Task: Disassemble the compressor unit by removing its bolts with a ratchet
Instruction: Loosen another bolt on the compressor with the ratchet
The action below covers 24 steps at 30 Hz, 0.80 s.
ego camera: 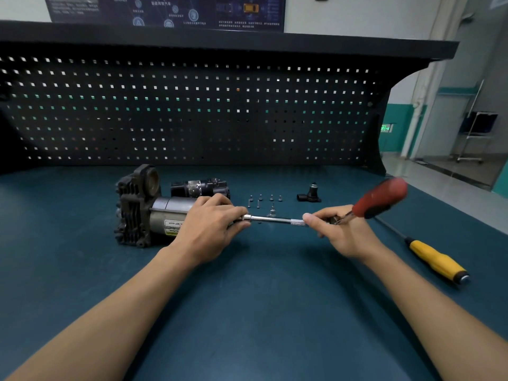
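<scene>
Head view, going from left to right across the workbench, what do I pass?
compressor unit → left hand → extension bar → right hand → red-handled ratchet → yellow screwdriver

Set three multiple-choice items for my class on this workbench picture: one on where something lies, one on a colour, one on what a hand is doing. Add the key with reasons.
1. Where is the yellow-handled screwdriver?
A. Hung on a wall hook
B. Lying on the bench, to the right of the right hand
C. Standing upright in a rack

2. What colour is the handle of the ratchet?
A. Blue
B. Red
C. Green

3. What is the left hand doing?
A. Lying flat on the bench
B. Gripping the end of the extension bar at the compressor
C. Picking up a loose bolt

Key:
1 B: the screwdriver lies flat on the bench surface beyond the right hand.
2 B: the handle, though blurred, is red with a black part.
3 B: its fingers curl round the bar's end beside the compressor.
</scene>
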Each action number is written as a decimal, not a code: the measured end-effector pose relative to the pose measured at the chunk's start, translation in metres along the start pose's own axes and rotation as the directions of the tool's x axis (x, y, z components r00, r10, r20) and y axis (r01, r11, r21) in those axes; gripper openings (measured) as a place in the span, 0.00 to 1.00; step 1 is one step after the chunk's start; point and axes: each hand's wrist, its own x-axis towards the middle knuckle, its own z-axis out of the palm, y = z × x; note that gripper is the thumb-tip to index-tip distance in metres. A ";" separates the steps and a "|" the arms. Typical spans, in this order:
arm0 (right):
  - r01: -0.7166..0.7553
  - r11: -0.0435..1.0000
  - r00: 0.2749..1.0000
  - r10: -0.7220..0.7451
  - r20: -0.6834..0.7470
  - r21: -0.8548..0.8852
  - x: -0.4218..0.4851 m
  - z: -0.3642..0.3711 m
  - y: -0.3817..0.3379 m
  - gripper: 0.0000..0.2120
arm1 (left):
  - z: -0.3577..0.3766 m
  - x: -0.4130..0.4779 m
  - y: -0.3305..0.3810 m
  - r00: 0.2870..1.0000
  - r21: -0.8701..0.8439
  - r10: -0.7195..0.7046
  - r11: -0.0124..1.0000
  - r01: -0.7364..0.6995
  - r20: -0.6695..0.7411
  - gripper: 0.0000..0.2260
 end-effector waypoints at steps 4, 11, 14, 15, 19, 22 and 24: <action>-0.154 0.963 0.988 0.146 0.053 0.223 0.000 0.003 -0.005 0.34 | 0.000 -0.001 0.000 1.000 0.011 0.009 1.000 -0.009 -0.002 0.11; -0.535 0.704 0.845 0.430 0.319 0.467 0.002 -0.002 -0.009 0.40 | -0.002 -0.002 0.001 1.000 0.041 0.030 0.999 -0.030 -0.006 0.13; -0.602 0.624 0.798 0.450 0.401 0.498 0.003 -0.004 -0.008 0.34 | -0.003 -0.002 0.000 0.999 0.038 0.031 0.999 -0.031 -0.008 0.16; -0.622 0.595 0.782 0.452 0.429 0.508 0.004 -0.004 -0.008 0.32 | -0.003 -0.002 0.000 0.999 0.035 0.031 0.999 -0.031 -0.010 0.17; -0.683 0.461 0.730 0.405 0.551 0.566 0.005 -0.005 -0.006 0.21 | -0.001 -0.002 0.000 0.999 0.043 0.039 0.998 -0.039 -0.020 0.18; -0.719 0.361 0.695 0.382 0.609 0.594 0.005 -0.004 -0.005 0.19 | -0.001 -0.002 0.000 0.999 0.050 0.045 0.998 -0.043 -0.021 0.18; -0.744 0.299 0.667 0.394 0.633 0.597 0.006 -0.003 -0.003 0.19 | -0.001 -0.002 0.000 0.999 0.056 0.046 0.997 -0.045 -0.021 0.18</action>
